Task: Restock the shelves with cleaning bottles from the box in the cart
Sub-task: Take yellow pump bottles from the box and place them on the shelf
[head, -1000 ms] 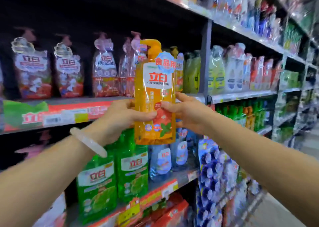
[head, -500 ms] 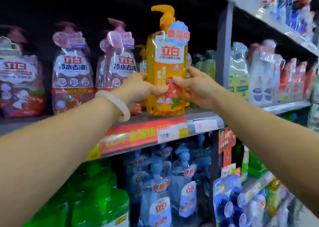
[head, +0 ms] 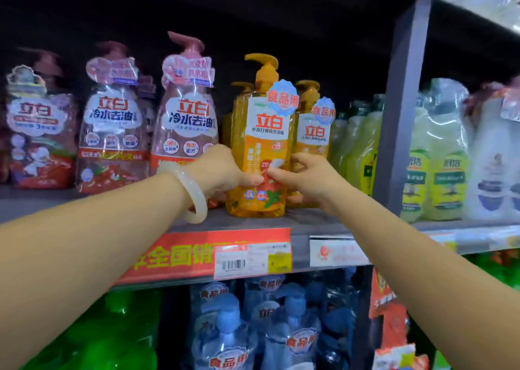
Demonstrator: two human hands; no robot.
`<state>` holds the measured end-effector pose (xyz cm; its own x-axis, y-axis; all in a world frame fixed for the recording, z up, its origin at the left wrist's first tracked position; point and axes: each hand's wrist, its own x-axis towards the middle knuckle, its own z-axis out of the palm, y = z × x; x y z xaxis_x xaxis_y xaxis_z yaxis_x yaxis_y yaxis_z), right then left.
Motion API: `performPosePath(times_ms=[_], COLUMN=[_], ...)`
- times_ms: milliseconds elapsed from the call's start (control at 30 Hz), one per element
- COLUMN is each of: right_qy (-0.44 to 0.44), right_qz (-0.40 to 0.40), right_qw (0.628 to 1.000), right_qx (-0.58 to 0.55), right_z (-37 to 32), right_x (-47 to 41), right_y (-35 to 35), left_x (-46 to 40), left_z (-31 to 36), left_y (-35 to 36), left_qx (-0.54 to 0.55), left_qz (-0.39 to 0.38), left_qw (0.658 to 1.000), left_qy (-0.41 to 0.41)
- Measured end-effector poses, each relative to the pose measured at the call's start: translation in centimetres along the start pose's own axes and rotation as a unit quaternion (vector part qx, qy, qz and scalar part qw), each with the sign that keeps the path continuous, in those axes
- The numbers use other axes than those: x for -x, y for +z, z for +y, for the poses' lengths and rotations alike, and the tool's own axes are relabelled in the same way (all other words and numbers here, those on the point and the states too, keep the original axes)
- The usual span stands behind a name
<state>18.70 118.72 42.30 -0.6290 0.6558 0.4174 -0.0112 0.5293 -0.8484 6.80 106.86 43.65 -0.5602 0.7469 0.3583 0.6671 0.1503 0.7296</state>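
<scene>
An orange pump bottle (head: 261,144) of dish liquid stands upright on the grey shelf (head: 309,220), near its front edge. My left hand (head: 222,169), with a pale bangle on the wrist, grips the bottle's left side. My right hand (head: 304,178) holds its right side, thumb across the lower label. A second orange bottle (head: 313,127) stands just behind and to the right, with another behind on the left. The cart and box are out of view.
Pink pump bottles (head: 185,116) fill the shelf to the left. Yellow-green bottles (head: 363,147) stand to the right, before a grey upright post (head: 399,116). Blue bottles (head: 281,327) and green bottles (head: 112,336) sit on the shelf below. A red price strip (head: 197,254) lines the shelf edge.
Both hands lifted the orange bottle from below the shelf edge up onto the shelf and pushed it back beside the other orange bottles. It now rests on the shelf.
</scene>
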Motion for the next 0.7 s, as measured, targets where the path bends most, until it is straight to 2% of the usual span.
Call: performPosePath(times_ms=[67, 133, 500, 700], right_qy=[-0.01, -0.031, -0.016, -0.003], right_qz=[0.008, 0.026, 0.088, 0.081], right_qw=[0.999, 0.993, 0.954, 0.947], right_qx=[0.051, 0.112, 0.286, 0.312], right_z=[0.5, 0.7, 1.5, 1.5], right_x=[-0.3, -0.8, -2.4, -2.4], right_y=[0.3, 0.4, 1.1, 1.5], left_x=[-0.4, -0.7, -1.9, -2.2], left_z=[0.3, 0.5, 0.9, 0.4], left_y=[0.6, 1.2, 3.0, 3.4], left_qx=[-0.111, -0.153, -0.186, -0.191], left_qz=[0.061, 0.085, 0.133, 0.148], left_qw=[0.992, 0.984, 0.972, 0.969], left_qy=[0.002, -0.01, -0.053, -0.046])
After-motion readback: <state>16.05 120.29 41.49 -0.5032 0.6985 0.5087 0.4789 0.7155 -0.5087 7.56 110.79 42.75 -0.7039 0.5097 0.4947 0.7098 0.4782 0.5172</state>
